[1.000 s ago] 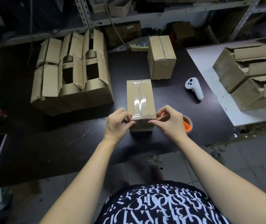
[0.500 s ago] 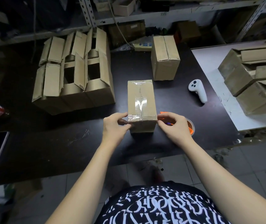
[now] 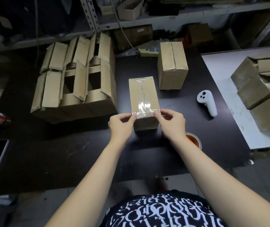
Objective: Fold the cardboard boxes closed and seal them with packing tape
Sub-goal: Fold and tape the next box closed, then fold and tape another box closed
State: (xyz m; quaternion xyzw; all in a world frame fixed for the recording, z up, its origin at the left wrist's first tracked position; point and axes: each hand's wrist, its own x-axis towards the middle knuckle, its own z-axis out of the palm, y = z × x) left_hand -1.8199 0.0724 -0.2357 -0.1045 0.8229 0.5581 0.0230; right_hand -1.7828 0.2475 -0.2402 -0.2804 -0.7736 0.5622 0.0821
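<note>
The taped box stands in the middle of the dark table, its long top running away from the person. Clear tape glints along the centre seam and across the near edge. The left hand and right hand meet it at the two near top corners. Each grip is pinched onto the box there, curled fingers over the ends of the cross strip, most likely rubbing the tape down the sides so it cannot lift.

The tape roll lies just beside the right wrist (partly hidden by the forearm), handy for the next strip. Behind and to the right stands another closed box, set apart and apparently done. To the left, a cluster of open boxes with flaps up sits within reach. A white controller lies to the right, with more boxes piled on the white surface beyond.
</note>
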